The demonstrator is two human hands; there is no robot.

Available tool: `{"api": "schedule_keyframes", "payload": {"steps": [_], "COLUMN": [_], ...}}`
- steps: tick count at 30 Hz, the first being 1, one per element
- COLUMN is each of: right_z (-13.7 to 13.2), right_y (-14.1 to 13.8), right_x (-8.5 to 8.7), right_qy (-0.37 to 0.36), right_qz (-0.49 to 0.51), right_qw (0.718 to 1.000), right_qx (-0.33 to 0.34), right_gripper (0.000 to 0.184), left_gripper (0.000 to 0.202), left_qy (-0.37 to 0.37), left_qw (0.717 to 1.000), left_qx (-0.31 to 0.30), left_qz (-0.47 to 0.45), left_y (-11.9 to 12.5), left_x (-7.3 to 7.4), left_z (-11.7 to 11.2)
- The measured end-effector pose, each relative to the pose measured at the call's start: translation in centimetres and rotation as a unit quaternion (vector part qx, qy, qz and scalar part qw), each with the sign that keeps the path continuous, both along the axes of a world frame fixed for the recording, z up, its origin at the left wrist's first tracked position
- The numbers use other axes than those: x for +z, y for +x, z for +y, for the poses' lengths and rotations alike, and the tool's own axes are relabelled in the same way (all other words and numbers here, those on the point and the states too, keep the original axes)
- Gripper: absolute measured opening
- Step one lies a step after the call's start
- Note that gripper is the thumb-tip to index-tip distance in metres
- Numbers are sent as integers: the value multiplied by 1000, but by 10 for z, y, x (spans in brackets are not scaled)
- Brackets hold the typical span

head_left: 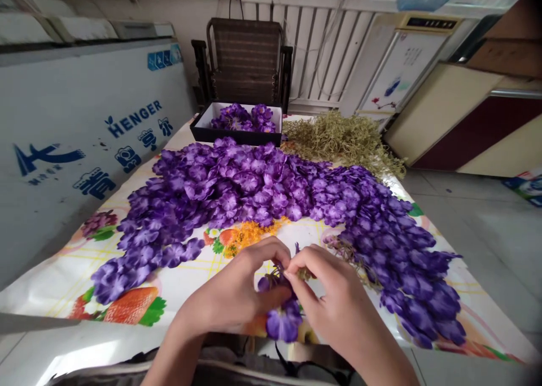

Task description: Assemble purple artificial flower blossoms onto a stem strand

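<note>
Close to the table's front edge, my left hand (241, 284) is curled round a purple artificial flower (283, 321), whose petals hang below the fingers. My right hand (328, 287) meets it there, thumb and forefinger pinched at the flower's stem; the fingertips hide exactly what they grip. Just beyond the hands lies a small heap of orange flower centres (249, 236). A broad arc of loose purple petals (254, 183) spreads behind them and down both sides. Some thin brownish stems (351, 256) lie to the right of my right hand.
At the back of the table stands a black box (235, 136) with finished-looking purple flowers inside. Beside it is a pile of green plastic stems (339, 137). A folding chair (248, 58) stands behind, a white freezer (84, 121) at left, a water dispenser (393, 64) at back right.
</note>
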State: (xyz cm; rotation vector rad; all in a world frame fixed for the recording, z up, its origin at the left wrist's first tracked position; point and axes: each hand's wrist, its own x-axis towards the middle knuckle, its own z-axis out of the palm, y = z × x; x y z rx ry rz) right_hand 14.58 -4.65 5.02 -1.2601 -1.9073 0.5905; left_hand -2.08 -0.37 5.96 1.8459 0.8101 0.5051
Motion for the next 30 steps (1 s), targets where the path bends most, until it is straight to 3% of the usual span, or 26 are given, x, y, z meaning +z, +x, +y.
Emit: {"api": "schedule_keyframes", "payload": {"steps": [5, 9, 12, 16, 23, 30], "right_z": [2, 3, 4, 7, 10, 16], "right_y": [-2, 3, 7, 9, 6, 14], "right_x": [-6, -10, -13, -13, -11, -11], "right_qy": [-95, -156, -176, -172, -159, -179], "right_qz": [32, 78, 58, 71, 93, 179], "right_qw": [995, 984, 982, 982, 982, 965], "right_qx": [-1, -15, -28, 15, 38, 61], "right_gripper": [16, 11, 12, 20, 20, 13], "left_gripper": [33, 42, 46, 47, 33, 18], "left_qy": [127, 154, 140, 100, 14, -24], "left_qw": [986, 981, 980, 982, 998, 996], "left_qx": [94, 84, 68, 58, 34, 65], "left_qz": [53, 84, 124, 146, 49, 53], "left_y": [11, 14, 13, 12, 8, 10], "left_x": [-8, -10, -8, -7, -3, 0], "left_z": [-8, -16, -22, -22, -11, -9]}}
